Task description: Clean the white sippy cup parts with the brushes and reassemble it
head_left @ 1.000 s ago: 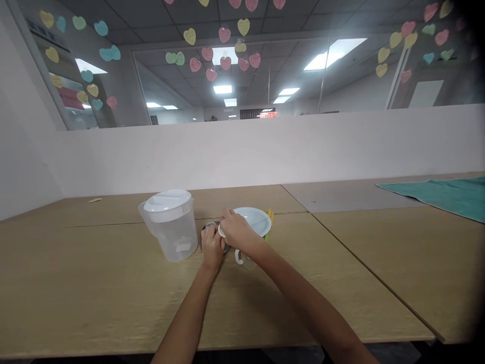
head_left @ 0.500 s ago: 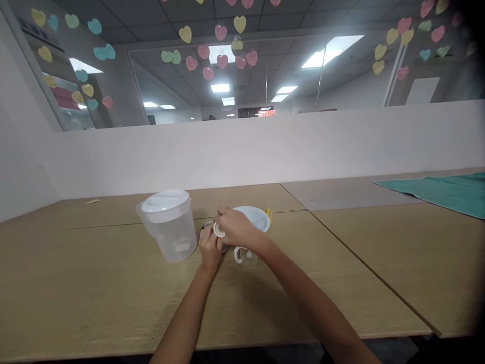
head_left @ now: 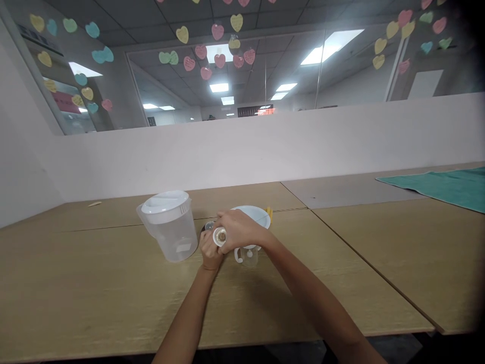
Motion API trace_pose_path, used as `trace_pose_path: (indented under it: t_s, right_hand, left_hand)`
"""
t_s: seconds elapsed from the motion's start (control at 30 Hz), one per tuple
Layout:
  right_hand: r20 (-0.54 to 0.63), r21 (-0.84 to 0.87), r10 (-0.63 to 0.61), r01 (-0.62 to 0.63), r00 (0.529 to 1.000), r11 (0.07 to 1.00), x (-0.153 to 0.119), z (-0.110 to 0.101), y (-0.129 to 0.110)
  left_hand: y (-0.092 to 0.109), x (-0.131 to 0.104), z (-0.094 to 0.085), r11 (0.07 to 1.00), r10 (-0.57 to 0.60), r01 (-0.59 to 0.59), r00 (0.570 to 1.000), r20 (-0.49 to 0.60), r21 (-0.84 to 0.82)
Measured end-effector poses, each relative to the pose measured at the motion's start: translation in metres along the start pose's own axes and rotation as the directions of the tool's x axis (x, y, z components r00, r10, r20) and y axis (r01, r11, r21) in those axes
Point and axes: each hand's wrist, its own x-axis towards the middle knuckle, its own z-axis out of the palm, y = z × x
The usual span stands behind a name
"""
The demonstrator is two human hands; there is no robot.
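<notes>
My right hand (head_left: 240, 230) is closed around a small round white-rimmed piece (head_left: 220, 236) with a brownish centre, its round face turned toward me. Pressed against it from the left is my left hand (head_left: 210, 251), fingers curled; what they grip is hidden. Just behind the left hand, part of a dark round thing with a clear round piece (head_left: 209, 226) on it shows. Below my right hand stands a clear glass cup (head_left: 249, 258) with a white curved handle. A white plate (head_left: 253, 214) lies behind the right hand, partly covered by it.
A clear plastic pitcher (head_left: 177, 237) with a white lid stands left of my hands. Something yellow (head_left: 269, 213) is at the plate's right edge. A green cloth (head_left: 447, 188) lies at the far right, and a small flat pale piece (head_left: 94, 203) at the back left. Behind the table (head_left: 113, 303) rises a white wall.
My right hand has turned and dropped slightly, so the round piece faces me more fully. The left hand stays against it. The view has tilted slightly.
</notes>
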Motion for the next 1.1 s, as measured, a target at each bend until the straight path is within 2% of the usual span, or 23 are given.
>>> trace_pose_path:
  t_s: [0.17,0.27,0.47,0.6,0.77,1.1]
  right_hand:
    - [-0.003,0.014,-0.005,0.005,1.0,1.0,0.0,0.002,-0.001]
    - [-0.065,0.062,-0.03,0.034,0.997,0.997,0.003,0.006,-0.002]
    - [-0.162,0.148,-0.07,0.094,0.984,0.984,0.008,0.009,-0.006]
    - [-0.205,0.167,-0.065,0.1,0.977,0.981,0.009,0.009,-0.004]
    - [-0.192,0.14,-0.061,0.089,0.979,0.986,0.009,0.009,-0.001]
    - [-0.117,0.095,-0.053,0.064,0.992,0.993,0.003,0.004,-0.003]
  left_hand:
    - [-0.001,-0.001,0.0,0.998,-0.044,0.044,0.999,-0.005,-0.052]
    - [-0.002,-0.003,0.0,0.991,-0.13,0.129,0.991,-0.036,-0.042]
    - [-0.004,-0.005,0.001,0.975,-0.22,0.219,0.972,-0.077,-0.022]
    - [0.0,-0.004,0.003,0.963,-0.266,0.263,0.962,-0.055,-0.052]
    - [0.004,-0.004,0.004,0.95,-0.313,0.312,0.95,-0.007,-0.029]
    - [0.003,0.001,0.001,0.978,-0.202,0.201,0.979,-0.015,-0.046]
